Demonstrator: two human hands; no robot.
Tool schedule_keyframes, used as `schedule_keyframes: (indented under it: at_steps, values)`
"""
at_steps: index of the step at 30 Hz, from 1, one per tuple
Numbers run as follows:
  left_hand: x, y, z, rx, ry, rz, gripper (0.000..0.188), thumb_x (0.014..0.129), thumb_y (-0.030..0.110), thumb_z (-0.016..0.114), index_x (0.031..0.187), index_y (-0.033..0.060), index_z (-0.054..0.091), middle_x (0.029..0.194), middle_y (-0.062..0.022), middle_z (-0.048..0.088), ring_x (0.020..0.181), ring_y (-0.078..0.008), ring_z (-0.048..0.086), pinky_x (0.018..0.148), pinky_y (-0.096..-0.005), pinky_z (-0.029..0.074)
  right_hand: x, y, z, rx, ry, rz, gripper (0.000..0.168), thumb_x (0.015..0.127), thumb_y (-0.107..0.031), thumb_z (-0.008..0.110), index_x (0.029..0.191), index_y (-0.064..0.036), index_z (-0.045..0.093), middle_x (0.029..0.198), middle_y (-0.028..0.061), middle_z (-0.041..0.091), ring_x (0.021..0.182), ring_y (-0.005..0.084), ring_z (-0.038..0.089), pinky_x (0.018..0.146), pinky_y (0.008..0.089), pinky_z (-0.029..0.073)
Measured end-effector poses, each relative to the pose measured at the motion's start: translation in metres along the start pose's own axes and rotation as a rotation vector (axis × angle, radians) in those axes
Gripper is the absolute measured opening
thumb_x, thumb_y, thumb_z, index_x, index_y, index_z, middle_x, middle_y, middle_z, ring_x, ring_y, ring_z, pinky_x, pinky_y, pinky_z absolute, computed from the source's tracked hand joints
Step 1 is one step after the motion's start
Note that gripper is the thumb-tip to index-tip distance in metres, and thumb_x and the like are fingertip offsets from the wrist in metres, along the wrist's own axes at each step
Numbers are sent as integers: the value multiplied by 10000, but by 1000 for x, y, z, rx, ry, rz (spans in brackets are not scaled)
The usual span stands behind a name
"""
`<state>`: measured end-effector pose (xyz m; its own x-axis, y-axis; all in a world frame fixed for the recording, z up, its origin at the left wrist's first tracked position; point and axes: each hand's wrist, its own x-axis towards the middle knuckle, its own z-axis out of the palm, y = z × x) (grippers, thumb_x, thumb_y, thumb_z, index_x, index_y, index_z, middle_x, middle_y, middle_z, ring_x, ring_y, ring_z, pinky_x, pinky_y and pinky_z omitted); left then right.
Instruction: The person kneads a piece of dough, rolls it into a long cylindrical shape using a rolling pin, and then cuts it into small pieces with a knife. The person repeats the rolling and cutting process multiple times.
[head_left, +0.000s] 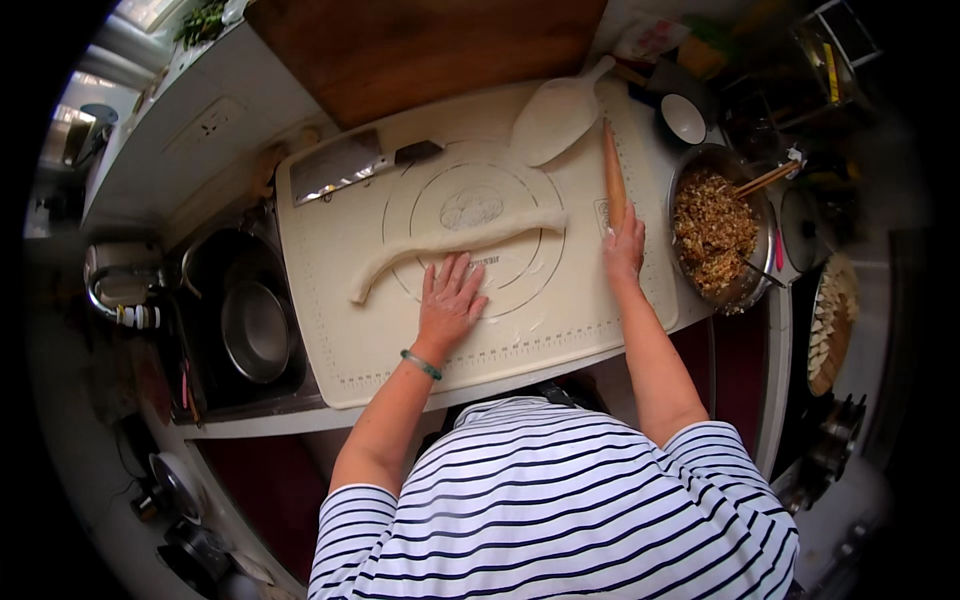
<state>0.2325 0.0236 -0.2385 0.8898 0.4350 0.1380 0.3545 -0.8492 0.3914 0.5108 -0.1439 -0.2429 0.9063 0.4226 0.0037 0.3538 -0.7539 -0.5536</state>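
A long rope of pale dough (472, 238) lies bent across a cream pastry mat (330, 330) printed with circles and ruler marks. My left hand (452, 292), a green bangle at its wrist, rests palm down just on the near side of the dough. Its fingers are spread, and the fingertips come up to the rope's edge. On the mat's right side, my right hand (626, 244) has its fingers around the near end of a tapered wooden rolling pin (613, 172). The pin points away from me.
A cleaver (337, 169) lies at the mat's far left; a white scoop (559, 116) holds flour at the back. Right of the mat stand a steel bowl of chopped filling (712, 225) with chopsticks and a small white bowl (682, 118). A sink with a metal basin (255, 330) is left.
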Motion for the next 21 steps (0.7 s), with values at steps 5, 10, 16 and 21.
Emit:
schedule_keyframes:
  at_steps: [5, 10, 16, 21]
  values:
    - [-1, 4, -3, 21, 18, -28, 498, 827, 290, 656, 1298, 152, 574, 1437, -102, 452, 1349, -297, 382, 1123, -518, 220, 45, -9, -2, -94, 17, 70, 702, 839, -44, 587, 1466, -175, 301, 1301, 162, 446, 1199, 351, 458, 994, 421, 412]
    - [0, 3, -1, 1, 51, -22, 459, 829, 296, 649, 1264, 158, 598, 1400, -82, 490, 1309, -286, 428, 1114, -516, 237, 116, -27, 0, -251, 39, 12, 642, 827, -48, 607, 1412, -192, 384, 1344, 123, 446, 1231, 318, 445, 1012, 444, 399]
    - [-1, 3, -2, -3, 68, -9, 459, 817, 261, 667, 1254, 142, 592, 1384, -100, 502, 1304, -296, 434, 1109, -502, 257, 112, -27, 11, -224, 232, -266, 604, 834, -98, 611, 1400, -173, 414, 1410, 118, 419, 1286, 325, 398, 1066, 495, 335]
    - [-12, -25, -2, -40, 238, -50, 497, 783, 171, 700, 1260, 119, 571, 1283, -139, 543, 1240, -322, 470, 1062, -493, 308, 12, -97, 19, -180, -361, -754, 551, 853, -150, 620, 1376, -135, 448, 1421, 102, 424, 1297, 308, 392, 1089, 456, 321]
